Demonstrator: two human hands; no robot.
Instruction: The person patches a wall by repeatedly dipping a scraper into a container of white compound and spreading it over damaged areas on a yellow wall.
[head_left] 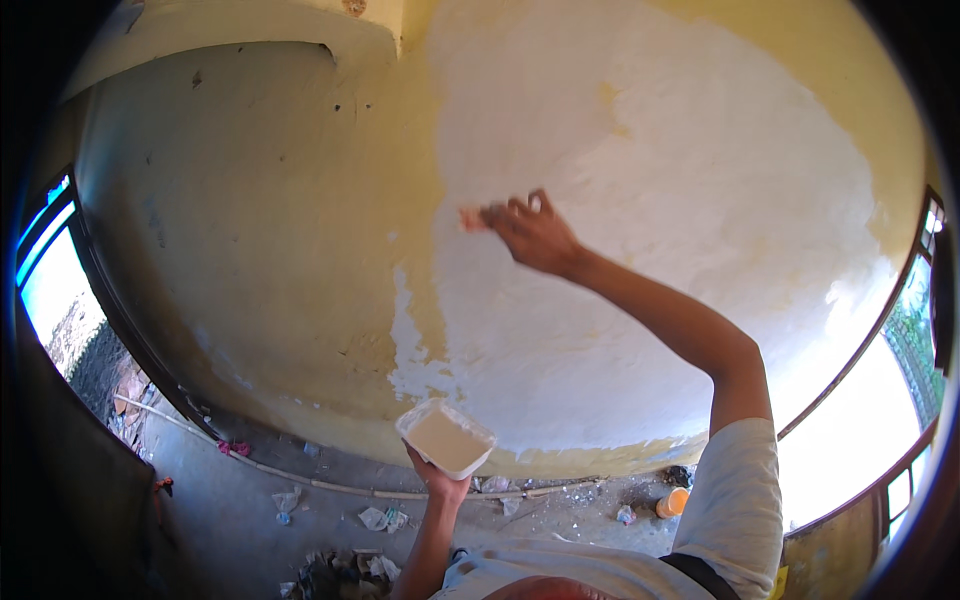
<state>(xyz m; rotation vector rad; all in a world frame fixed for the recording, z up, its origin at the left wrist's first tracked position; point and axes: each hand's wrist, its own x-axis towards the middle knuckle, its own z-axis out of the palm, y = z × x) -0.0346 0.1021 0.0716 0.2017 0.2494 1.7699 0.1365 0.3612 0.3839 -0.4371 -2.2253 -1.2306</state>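
My left hand [440, 482] supports a white plastic tub [478, 455] from beneath, low in front of the wall. Smooth off-white paint or filler [447, 440] lies inside it. My right arm is raised and stretched out toward the wall. In my right hand [535, 235], fingers closed, is a small orange-pink tool [471, 219]; blur hides its exact kind. It is at the boundary between the whitish coat [650, 200] and the bare yellow wall [300, 220]. Whether the tool touches the wall, I cannot tell.
A long bamboo pole [350, 488] lies on the floor along the wall's foot. Crumpled plastic bags [375, 518], other litter and an orange container [672, 502] lie about. Bright window openings stand at the left [60, 280] and right [850, 430].
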